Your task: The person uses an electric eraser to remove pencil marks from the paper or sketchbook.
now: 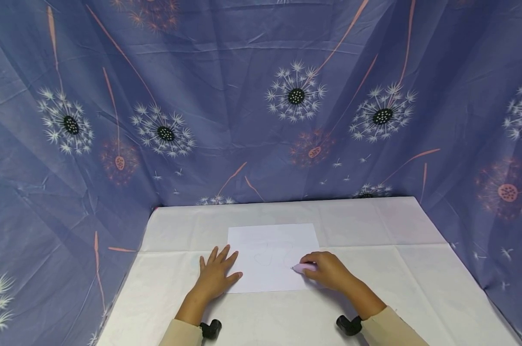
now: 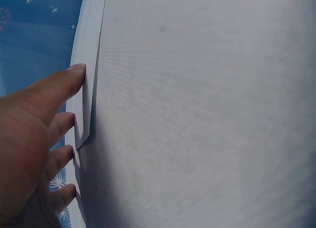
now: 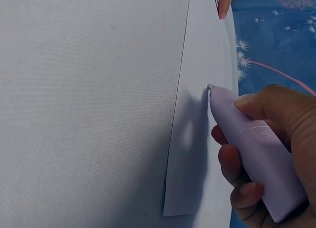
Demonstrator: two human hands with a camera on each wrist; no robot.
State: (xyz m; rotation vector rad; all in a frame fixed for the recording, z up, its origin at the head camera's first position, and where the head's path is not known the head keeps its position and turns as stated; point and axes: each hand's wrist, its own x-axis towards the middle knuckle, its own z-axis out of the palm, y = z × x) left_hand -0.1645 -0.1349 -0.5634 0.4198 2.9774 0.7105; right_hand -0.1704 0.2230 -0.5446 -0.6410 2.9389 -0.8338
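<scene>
I see the right grip point(image 1: 327, 270) clasped round a lilac pen point(image 3: 266, 161), tip at the paper point(image 1: 265, 239), between the bench's point(image 1: 369, 223) left and right edges. I judge the pen light, rigid, smooth, best held near its tip; the paper, easily creased. The left grip point(image 1: 215, 275), spread, grasping nothing, obstructs the paper's left margin. A curtain point(image 1: 230, 120) hangs past the bench's far edge.

Head view: we can't read faint marks point(image 1: 262, 259) on paper point(image 1: 261, 283); R hand point(image 1: 328, 271), at paper's R edge, hides rear of pen point(image 1: 303, 267); sleeves point(image 1: 390, 329), below paper, cut off by pic. edge.
</scene>
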